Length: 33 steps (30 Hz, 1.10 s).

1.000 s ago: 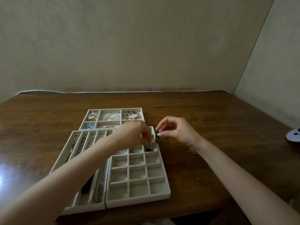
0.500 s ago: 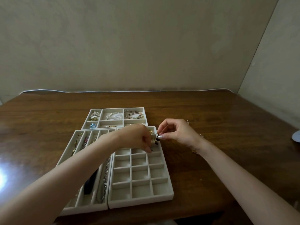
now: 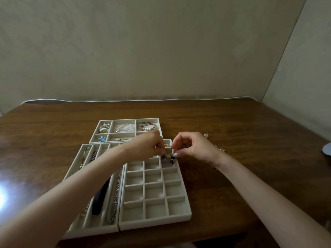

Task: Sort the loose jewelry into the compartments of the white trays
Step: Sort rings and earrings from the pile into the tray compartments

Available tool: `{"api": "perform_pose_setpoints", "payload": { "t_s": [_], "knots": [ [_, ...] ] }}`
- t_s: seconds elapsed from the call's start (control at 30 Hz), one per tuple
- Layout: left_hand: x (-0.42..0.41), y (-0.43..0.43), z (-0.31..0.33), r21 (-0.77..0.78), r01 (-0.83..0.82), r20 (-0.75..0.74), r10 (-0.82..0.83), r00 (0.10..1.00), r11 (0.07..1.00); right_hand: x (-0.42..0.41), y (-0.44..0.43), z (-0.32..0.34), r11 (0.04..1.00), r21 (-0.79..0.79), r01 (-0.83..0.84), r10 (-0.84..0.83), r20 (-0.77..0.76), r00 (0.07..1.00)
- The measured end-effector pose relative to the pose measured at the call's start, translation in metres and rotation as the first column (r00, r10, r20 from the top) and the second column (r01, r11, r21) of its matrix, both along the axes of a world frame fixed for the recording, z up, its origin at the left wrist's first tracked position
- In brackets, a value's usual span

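Three white trays sit together on the brown wooden surface (image 3: 232,122). A grid tray (image 3: 155,224) of small square compartments lies nearest on the right. A slotted tray (image 3: 89,233) with long narrow channels touches its left side, and a far tray (image 3: 129,119) of larger compartments sits just behind them.

Both hands meet over the far right corner of the grid tray. The right hand (image 3: 194,149) pinches a small dark piece (image 3: 172,156) between thumb and forefinger. The piece dangles over the rightmost column, close to the tray's right wall, and the other fingers (image 3: 182,139) arch loosely above it. The left hand (image 3: 146,147) reaches across the slotted tray with its fingers curled downward. Their tips are closed on a dark-and-gold piece (image 3: 163,157) just beside the other one (the two pieces hang close together, but I cannot tell whether they touch).

In the slotted tray lie a silver chain (image 3: 116,194) and a dark blue case (image 3: 100,199), each in its own channel. The far tray holds a blue flower piece (image 3: 102,139), a pale beaded bracelet (image 3: 125,128) and a pearl-and-stone bracelet (image 3: 147,127), each in a separate compartment. Loose jewelry (image 3: 221,149) lies scattered on the surface to the right of the right hand, outside all three trays.
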<state>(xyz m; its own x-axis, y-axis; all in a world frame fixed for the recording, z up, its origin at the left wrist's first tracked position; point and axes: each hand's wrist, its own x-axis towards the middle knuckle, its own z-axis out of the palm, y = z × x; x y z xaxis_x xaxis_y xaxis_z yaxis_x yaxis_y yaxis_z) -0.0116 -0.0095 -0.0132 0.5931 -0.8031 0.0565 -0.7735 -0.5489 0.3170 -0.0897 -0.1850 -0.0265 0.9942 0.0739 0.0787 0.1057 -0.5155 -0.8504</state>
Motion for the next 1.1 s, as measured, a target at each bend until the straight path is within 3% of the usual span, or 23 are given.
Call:
{"api": "perform_pose_setpoints", "payload": {
  "t_s": [0.13,0.27,0.33,0.53,0.73,0.83,0.97,1.1],
  "knots": [
    [0.003,0.005,0.012,-0.208,-0.093,-0.095,0.075,0.993,0.974,0.001,0.006,-0.002,0.998,-0.069,-0.012,0.013,0.018,1.0],
    [0.0,0.004,0.01,-0.344,-0.227,-0.362,0.094,0.927,0.911,0.0,0.013,0.0,0.98,0.195,0.028,-0.032,0.018,0.999],
    [-0.003,0.002,0.008,-0.405,-0.279,-0.476,0.06,0.877,0.871,-0.001,0.015,0.0,0.971,0.239,0.026,-0.044,0.071,0.997],
    [-0.005,0.0,0.006,-0.41,-0.37,-0.687,-0.015,0.726,0.834,0.001,0.013,-0.001,0.992,0.12,-0.028,-0.005,0.262,0.965],
    [-0.004,0.0,0.001,-0.386,-0.352,-0.724,-0.043,0.689,0.853,0.004,0.01,-0.004,0.998,0.058,-0.002,-0.017,0.342,0.94],
    [-0.004,0.0,0.0,-0.371,-0.325,-0.692,-0.026,0.721,0.87,0.004,0.01,0.001,0.991,0.129,0.017,-0.052,0.27,0.961],
    [-0.003,-0.001,-0.001,-0.46,-0.281,-0.478,0.032,0.878,0.843,0.007,0.005,0.006,0.926,0.364,0.101,-0.118,0.024,0.993],
    [-0.003,0.0,-0.001,-0.535,-0.262,-0.555,-0.1,0.826,0.803,0.012,0.001,0.009,0.827,0.512,0.234,-0.164,-0.179,0.97]
  ]
}}
